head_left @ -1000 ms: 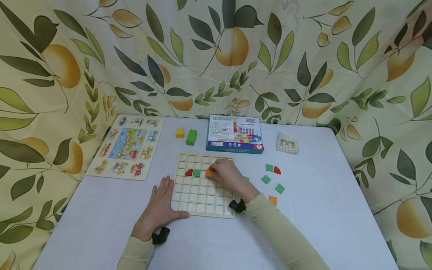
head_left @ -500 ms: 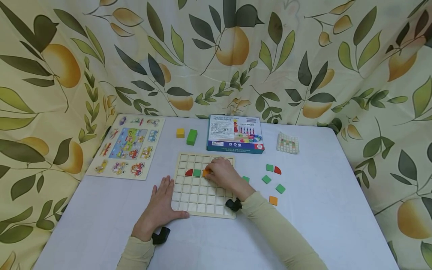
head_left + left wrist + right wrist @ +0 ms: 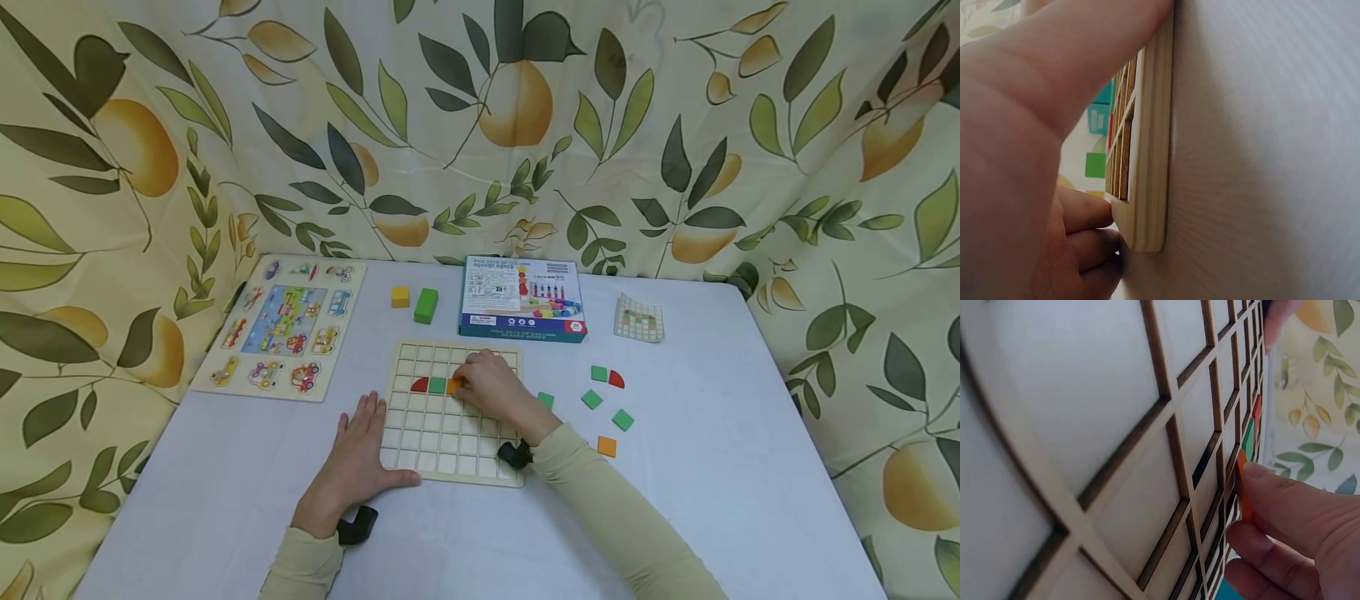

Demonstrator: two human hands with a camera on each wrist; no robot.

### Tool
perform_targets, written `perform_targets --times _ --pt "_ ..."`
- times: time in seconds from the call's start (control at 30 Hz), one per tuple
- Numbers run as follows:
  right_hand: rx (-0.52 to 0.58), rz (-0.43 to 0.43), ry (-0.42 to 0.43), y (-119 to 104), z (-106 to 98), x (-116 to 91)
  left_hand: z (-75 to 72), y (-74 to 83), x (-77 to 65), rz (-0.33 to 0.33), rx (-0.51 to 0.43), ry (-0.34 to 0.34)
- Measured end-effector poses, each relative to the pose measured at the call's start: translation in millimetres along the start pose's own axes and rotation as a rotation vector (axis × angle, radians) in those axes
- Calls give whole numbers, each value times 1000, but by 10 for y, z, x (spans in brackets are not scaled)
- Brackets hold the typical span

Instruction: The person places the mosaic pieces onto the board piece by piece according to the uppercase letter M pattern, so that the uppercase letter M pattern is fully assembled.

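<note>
The step in hand, as I judge it, is the setting of an orange square into the grid board. This square is at the upper middle part of the board, just right of a green square, and a red piece lies on the other side of the green one. The next move calls, I think, for pressing it flat into its cell and then letting go; whether it already sits fully down, I cannot tell.

The right hand pinches the orange square between thumb and finger, with only the thickness of the piece between them. The left hand holds nothing in a grasp: its fingers are spread along the board's left edge, and the thumb touches the near edge, which probably steadies the board.
</note>
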State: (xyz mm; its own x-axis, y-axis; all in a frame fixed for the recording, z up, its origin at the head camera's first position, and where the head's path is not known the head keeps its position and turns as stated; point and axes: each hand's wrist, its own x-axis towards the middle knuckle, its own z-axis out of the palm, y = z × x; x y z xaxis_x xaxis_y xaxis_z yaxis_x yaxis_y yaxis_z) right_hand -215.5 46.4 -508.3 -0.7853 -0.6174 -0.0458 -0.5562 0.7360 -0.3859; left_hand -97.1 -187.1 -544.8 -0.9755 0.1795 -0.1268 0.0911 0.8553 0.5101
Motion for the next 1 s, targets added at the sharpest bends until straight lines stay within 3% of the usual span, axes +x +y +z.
perform_targets --times 0.33,0.53,0.8,1.0 --pt "-54 -2 17 -3 12 2 4 -5 5 3 8 -1" --pt "-28 12 16 21 3 -37 -4 -3 -4 5 6 -2" --pt "-2 16 75 137 -78 -165 5 0 5 4 8 0" --pt "28 80 83 269 -119 -275 11 -7 -1 7 0 4"
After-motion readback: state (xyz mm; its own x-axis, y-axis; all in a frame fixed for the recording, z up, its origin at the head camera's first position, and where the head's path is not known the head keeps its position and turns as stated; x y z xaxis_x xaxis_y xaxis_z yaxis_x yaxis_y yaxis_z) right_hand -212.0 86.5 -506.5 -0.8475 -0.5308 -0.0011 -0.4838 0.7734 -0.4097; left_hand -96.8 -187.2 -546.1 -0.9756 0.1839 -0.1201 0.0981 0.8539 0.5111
